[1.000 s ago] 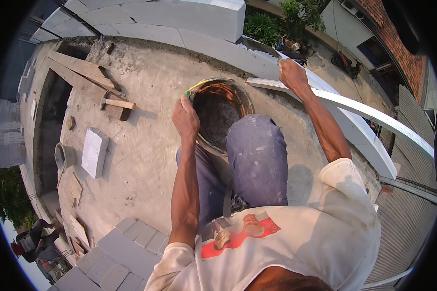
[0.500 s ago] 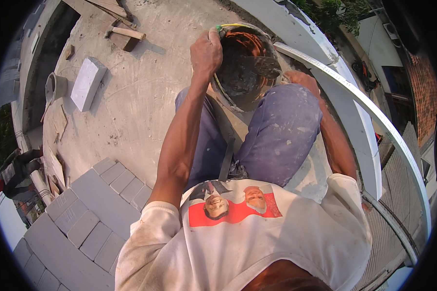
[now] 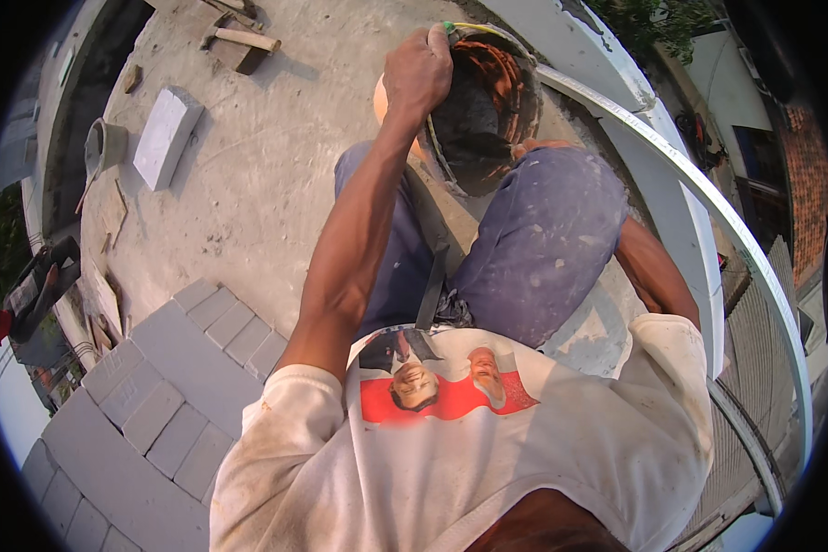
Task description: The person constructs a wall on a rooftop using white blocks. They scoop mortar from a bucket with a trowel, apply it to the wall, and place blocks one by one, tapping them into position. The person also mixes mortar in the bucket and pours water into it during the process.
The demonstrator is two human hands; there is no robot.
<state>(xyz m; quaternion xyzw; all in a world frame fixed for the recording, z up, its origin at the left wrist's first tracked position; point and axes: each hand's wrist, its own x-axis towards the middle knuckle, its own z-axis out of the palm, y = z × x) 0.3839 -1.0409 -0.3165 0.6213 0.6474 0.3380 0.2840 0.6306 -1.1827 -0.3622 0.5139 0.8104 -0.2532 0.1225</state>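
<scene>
Since my R hand [image 3: 545,144] is right at the edge of the bucket [image 3: 501,74], I'd say the step now is prob. digging in the gray stuff [image 3: 466,106] inside. Next move, I think, calls for a firm L hand [image 3: 417,74], so the bucket won't tip, & an R hand that clears the right knee [image 3: 557,198]. The bucket is on the floor [image 3: 258,184], just past the knees. My L hand is clenched on its rim, near the thin yellow handle [image 3: 477,27]. My R hand is half hid by the right knee, & from way over here I can't tell if it's loose or has hold of something, b/c its palm doesn't show.
</scene>
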